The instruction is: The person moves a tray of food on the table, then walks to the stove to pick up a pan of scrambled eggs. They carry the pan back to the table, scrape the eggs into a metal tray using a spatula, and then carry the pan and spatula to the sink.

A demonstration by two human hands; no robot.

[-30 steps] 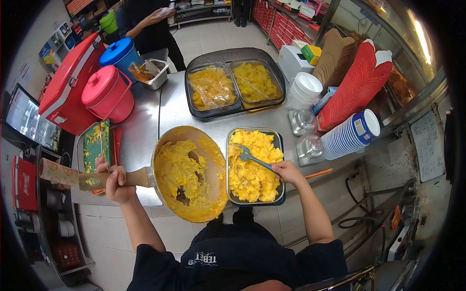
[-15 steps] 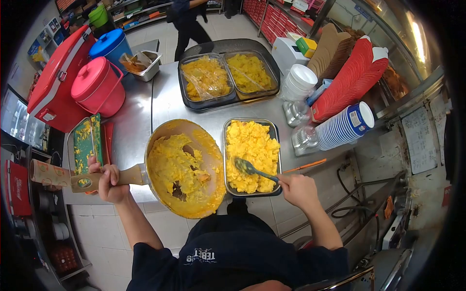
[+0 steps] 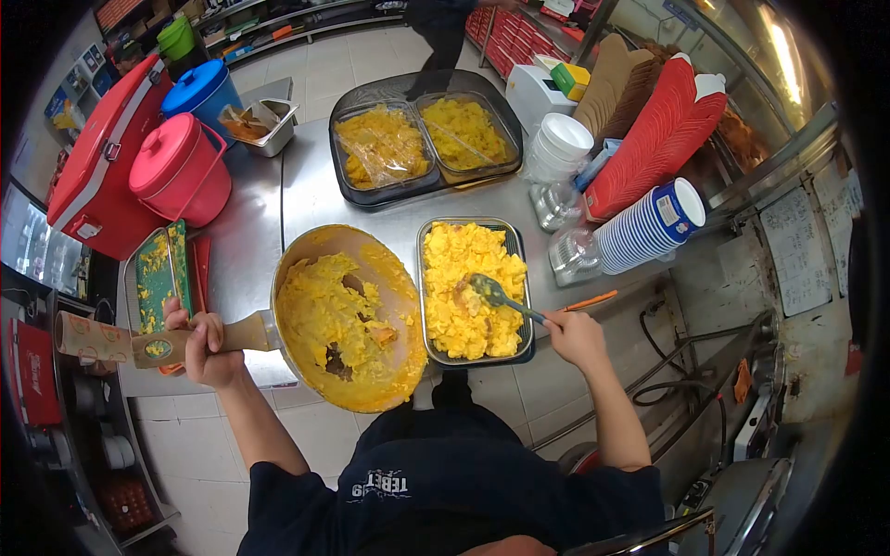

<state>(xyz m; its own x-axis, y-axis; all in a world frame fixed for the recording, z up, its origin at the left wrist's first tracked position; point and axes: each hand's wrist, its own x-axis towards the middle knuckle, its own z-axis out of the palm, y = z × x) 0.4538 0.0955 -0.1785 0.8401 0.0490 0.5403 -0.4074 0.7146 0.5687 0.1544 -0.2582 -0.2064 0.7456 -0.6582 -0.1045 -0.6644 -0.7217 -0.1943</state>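
My left hand [image 3: 206,350] is closed round the handle of a frying pan [image 3: 408,306], which is tilted beside the tray. Yellow scrambled egg [image 3: 324,296] clings in a layer to the pan's inside. To its right, a rectangular tray [image 3: 423,320] is heaped with scrambled egg [image 3: 454,315]. My right hand [image 3: 577,335] grips a dark grey spatula [image 3: 512,302], its head resting on the egg in the tray, with a browned bit beside it.
Behind stands a black tray [image 3: 371,198] with two film-covered containers of yellow food. Stacked paper cups [image 3: 640,232], clear lids [image 3: 573,258] and red food boxes [image 3: 649,139] line the right. Pink bucket [image 3: 185,171], red cooler [image 3: 102,167] and green tray [image 3: 158,278] stand left. A person [image 3: 436,37] is beyond.
The spatula head has moved right and up across the egg in the tray, and a browned bit now shows there. The view has shifted slightly. The person behind has walked to the right.
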